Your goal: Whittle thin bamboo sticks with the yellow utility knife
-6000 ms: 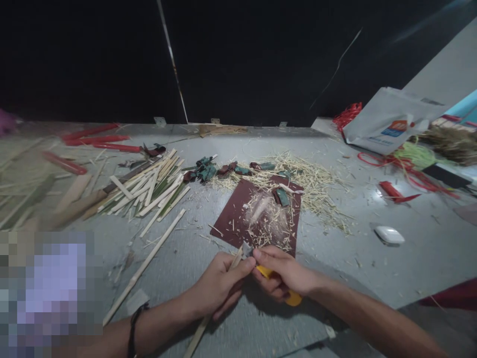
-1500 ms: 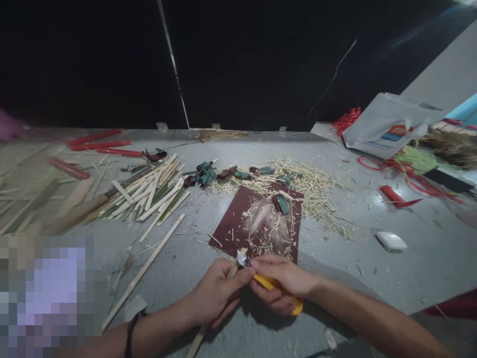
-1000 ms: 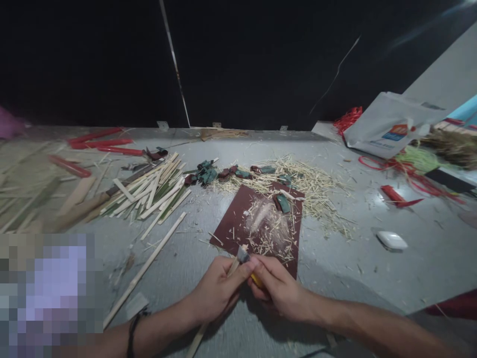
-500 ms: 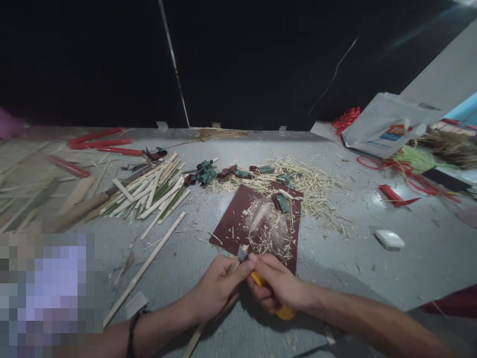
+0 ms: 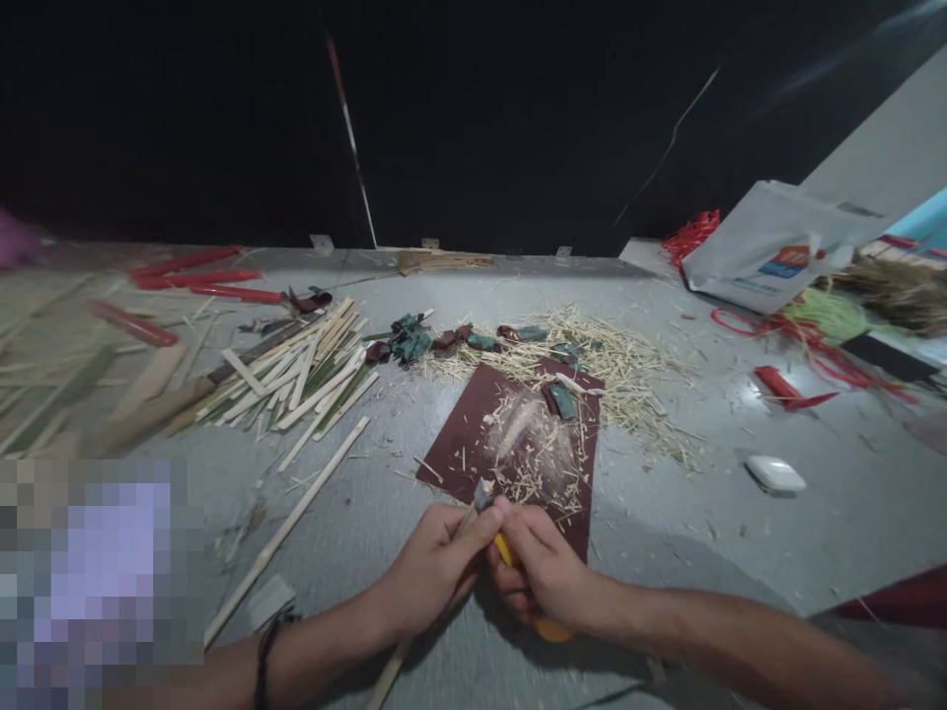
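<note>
My left hand point(image 5: 431, 574) is closed round a thin bamboo stick point(image 5: 387, 671) that runs from the bottom edge up between its fingers. My right hand point(image 5: 543, 572) grips a yellow-handled utility knife point(image 5: 551, 628); its grey blade tip point(image 5: 483, 492) rests against the stick's upper end, just above both thumbs. The two hands touch at the near edge of a dark red cutting board point(image 5: 480, 419) strewn with pale shavings.
A pile of split bamboo strips point(image 5: 300, 375) lies at the left, and one long strip point(image 5: 288, 528) lies nearer me. Shavings point(image 5: 614, 360) and green-red scraps point(image 5: 410, 340) lie behind the board. Red strips point(image 5: 196, 276), a white bag point(image 5: 769, 242) and a small white case point(image 5: 774, 473) lie around.
The right hand has worked the knife back and forth at the stick's tip, its wrist rolling so that the yellow handle shows less. The left hand and stick have barely moved.
</note>
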`<state>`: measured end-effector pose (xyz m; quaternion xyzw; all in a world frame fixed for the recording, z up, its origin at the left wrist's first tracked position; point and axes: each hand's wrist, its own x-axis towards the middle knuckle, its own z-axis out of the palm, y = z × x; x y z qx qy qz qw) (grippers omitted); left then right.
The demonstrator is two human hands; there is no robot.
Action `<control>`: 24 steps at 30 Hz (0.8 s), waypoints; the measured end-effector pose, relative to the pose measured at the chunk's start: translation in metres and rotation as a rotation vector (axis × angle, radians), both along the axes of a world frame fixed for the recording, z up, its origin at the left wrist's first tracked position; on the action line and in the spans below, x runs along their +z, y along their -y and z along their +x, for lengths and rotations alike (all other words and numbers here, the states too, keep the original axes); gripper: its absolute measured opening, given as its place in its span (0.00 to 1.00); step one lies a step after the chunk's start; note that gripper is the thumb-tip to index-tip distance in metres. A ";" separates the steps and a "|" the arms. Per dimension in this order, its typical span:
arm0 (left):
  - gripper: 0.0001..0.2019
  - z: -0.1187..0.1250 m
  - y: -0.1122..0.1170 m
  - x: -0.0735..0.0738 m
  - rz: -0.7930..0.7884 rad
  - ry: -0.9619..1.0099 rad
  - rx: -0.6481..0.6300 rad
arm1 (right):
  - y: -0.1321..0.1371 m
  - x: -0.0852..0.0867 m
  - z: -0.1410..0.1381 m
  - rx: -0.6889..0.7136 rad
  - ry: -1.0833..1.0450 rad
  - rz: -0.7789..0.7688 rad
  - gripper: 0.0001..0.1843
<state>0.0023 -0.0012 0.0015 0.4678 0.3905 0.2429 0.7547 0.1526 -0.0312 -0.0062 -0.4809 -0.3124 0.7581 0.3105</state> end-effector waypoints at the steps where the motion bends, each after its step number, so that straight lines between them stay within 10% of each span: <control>1: 0.32 -0.001 -0.001 0.002 -0.013 -0.008 -0.026 | -0.003 0.001 0.003 0.045 -0.027 -0.025 0.40; 11: 0.30 -0.008 -0.006 0.005 -0.009 -0.039 -0.204 | -0.037 0.024 0.049 0.455 -0.044 0.030 0.32; 24: 0.32 -0.008 -0.006 0.012 0.031 -0.062 -0.199 | -0.046 0.029 0.068 0.618 0.060 0.080 0.27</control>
